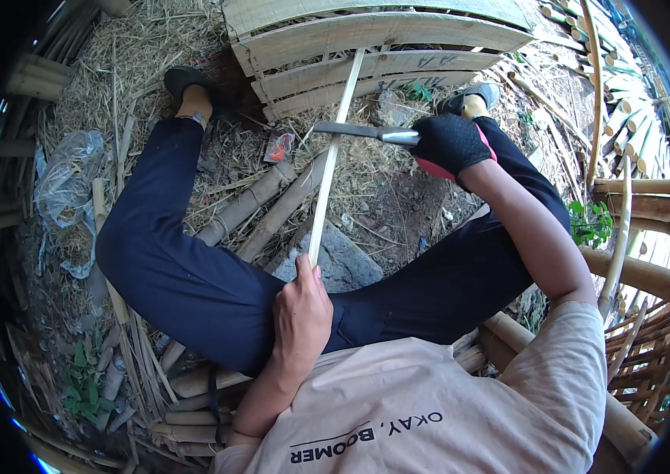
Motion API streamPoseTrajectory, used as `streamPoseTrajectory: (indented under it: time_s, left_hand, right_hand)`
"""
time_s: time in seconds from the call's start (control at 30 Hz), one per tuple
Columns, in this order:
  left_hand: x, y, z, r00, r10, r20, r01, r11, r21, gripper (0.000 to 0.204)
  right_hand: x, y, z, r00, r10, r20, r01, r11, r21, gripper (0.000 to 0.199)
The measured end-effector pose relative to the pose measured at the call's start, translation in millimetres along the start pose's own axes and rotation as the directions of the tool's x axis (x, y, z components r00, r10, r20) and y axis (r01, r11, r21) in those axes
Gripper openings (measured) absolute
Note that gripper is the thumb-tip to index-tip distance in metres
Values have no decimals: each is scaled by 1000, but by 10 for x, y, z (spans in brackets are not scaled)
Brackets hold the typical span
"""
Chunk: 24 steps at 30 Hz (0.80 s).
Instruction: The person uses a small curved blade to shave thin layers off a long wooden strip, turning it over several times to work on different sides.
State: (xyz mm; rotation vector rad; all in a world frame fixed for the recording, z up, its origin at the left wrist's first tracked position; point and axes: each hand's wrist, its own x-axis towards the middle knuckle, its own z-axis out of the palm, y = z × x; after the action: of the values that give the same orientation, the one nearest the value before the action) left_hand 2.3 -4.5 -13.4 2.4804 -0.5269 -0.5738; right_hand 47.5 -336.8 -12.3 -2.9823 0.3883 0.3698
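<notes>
Head view, posture: person seated on straw-strewn ground, legs in dark blue trousers spread toward 11 and 1 o'clock; black shoes at both feet.
Left hand: bare, at 6 o'clock of centre, fingers wrapped together around the near end of the bamboo strip, thumb laid along it.
Bamboo strip: thin, pale, straight; runs from the left hand up toward 12 o'clock, far end resting on the bamboo lattice panel.
Right hand: in a black glove with red at the cuff, at 1 o'clock; fingers curled shut round the handle of the blade.
Blade: dark metal knife, lying roughly level, pointing toward 9 o'clock; its edge meets the strip about midway along, crossing it near a right angle.
Ground between legs: grey stone just beside the left hand; two thick bamboo poles slanting toward 1 o'clock, passing beneath the strip.
At 9 o'clock: crumpled clear plastic bag beside the left knee.
At 3 o'clock: stacked bamboo poles and a small green plant.
Small red wrapper: on the straw, left of the strip.
</notes>
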Motion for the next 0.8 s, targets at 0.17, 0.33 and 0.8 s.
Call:
streamPoseTrajectory:
  time_s: [0.17, 0.33, 0.8]
  left_hand:
    - [24, 3, 10, 995, 94, -40, -92, 995, 48, 15]
    - [22, -26, 37, 995, 97, -34, -94, 993, 72, 12]
    - [17, -22, 30, 998, 42, -40, -42, 999, 7, 13]
  right_hand:
    - [97, 382, -18, 991, 53, -124, -55, 998, -14, 27]
    - [-255, -331, -27, 980, -149, 134, 131, 982, 135, 29]
    - [-250, -498, 87, 937, -248, 248, 236, 969, 76, 22]
